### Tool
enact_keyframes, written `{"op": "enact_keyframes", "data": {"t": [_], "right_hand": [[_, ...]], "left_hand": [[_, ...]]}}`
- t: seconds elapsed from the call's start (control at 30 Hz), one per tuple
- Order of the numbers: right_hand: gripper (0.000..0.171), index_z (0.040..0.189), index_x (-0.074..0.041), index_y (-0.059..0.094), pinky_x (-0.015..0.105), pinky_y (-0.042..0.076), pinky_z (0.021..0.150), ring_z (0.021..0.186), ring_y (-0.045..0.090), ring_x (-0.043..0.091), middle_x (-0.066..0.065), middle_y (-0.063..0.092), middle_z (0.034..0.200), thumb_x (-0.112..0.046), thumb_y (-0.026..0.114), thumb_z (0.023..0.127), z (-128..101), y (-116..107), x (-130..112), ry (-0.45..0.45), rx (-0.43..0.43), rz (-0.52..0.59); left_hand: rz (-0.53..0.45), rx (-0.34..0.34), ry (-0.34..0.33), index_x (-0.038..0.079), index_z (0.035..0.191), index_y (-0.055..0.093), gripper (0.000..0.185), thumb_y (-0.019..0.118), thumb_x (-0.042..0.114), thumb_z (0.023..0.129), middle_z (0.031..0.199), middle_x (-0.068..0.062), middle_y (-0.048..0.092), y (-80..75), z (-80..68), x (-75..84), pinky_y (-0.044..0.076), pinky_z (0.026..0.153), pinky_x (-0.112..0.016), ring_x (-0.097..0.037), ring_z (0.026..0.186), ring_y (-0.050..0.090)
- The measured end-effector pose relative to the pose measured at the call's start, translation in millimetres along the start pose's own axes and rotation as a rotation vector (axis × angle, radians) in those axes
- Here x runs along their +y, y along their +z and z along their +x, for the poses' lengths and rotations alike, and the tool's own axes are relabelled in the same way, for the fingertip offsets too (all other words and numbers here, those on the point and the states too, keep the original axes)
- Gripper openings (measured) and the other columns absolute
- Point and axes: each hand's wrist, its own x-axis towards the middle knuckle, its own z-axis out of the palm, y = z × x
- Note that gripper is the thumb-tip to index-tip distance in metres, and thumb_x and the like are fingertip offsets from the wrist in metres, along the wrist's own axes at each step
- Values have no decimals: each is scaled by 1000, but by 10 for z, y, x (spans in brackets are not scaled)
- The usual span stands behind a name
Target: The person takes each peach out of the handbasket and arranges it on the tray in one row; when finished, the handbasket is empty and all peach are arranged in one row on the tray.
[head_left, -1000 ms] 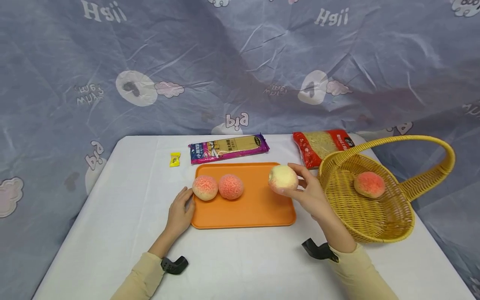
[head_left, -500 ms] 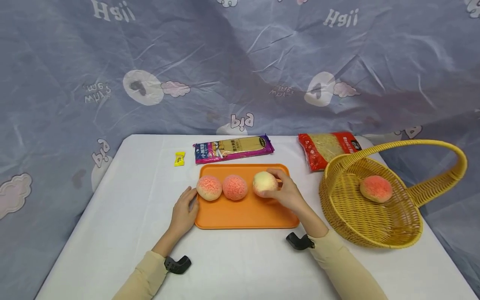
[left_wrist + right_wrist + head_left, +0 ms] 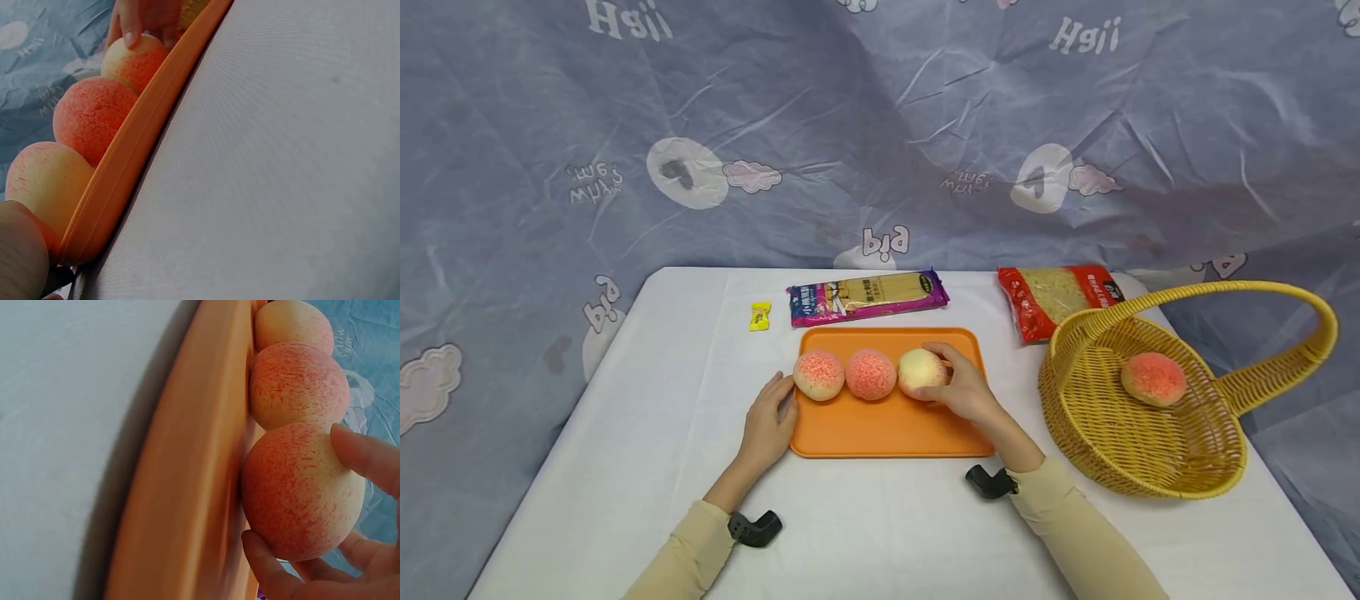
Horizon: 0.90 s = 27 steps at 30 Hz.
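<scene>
Three peaches stand in a row along the orange tray (image 3: 887, 435). The left peach (image 3: 818, 375) and the middle peach (image 3: 870, 375) are pink and speckled. At the right end is a pale yellow peach (image 3: 917, 372), with red on the side seen in the right wrist view. My right hand (image 3: 967, 392) holds this pale peach between thumb and fingers; it sits against the middle one. My left hand (image 3: 767, 423) rests at the tray's left edge beside the left peach, its fingers relaxed. The left wrist view shows only part of that hand (image 3: 24, 253) at the tray corner.
A yellow wicker basket (image 3: 1120, 433) with a tall handle stands at the right, with one red peach (image 3: 1153, 379) inside. Behind the tray lie a purple noodle pack (image 3: 868, 297), a small yellow wrapped sweet (image 3: 760, 317) and a red-edged noodle bag (image 3: 1058, 300).
My right hand has carried the pale peach leftward and down onto the tray, up to the middle peach. My left hand has stayed at the tray's edge. The head view has shifted slightly.
</scene>
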Motion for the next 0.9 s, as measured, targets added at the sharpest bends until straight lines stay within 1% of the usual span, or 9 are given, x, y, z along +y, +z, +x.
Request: {"op": "enact_keyframes", "data": {"t": [0.2, 0.53, 0.7, 0.83, 0.9], "right_hand": [[77, 144, -14, 45, 50, 45, 105, 127, 48, 35, 12, 46, 147, -9, 82, 76, 1, 20, -23, -18, -4, -36], [83, 148, -12, 41, 52, 43, 106, 131, 45, 36, 11, 43, 150, -8, 82, 76, -19, -3, -14, -28, -22, -10], [83, 148, -12, 40, 51, 44, 106, 133, 44, 37, 12, 41, 151, -8, 82, 77, -30, -20, -18, -27, -28, 13], [84, 149, -12, 39, 51, 45, 106, 134, 43, 38, 15, 35, 154, -8, 81, 77, -82, -71, -45, -31, -27, 30], [83, 149, -12, 38, 53, 43, 107, 135, 42, 40, 17, 34, 154, -9, 81, 78, -131, -121, -60, -46, -19, 19]], "left_hand": [[-5, -3, 0, -10, 133, 53, 42, 56, 0, 92, 140, -26, 52, -12, 4, 9, 28, 115, -60, -41, 141, 37], [-7, 10, 13, -10, 132, 54, 42, 56, 1, 92, 139, -26, 54, -1, -2, -3, 29, 114, -62, -42, 140, 38], [-11, 13, 17, -11, 132, 54, 41, 56, 2, 92, 138, -26, 54, 5, -15, -10, 30, 113, -63, -42, 139, 39], [-7, 17, 22, -11, 132, 54, 42, 56, 2, 92, 138, -26, 54, 5, -17, -15, 30, 113, -62, -42, 139, 39], [-5, 11, 17, -10, 133, 53, 42, 56, 1, 92, 139, -26, 53, 2, -12, -15, 29, 114, -61, -42, 140, 38]]}}
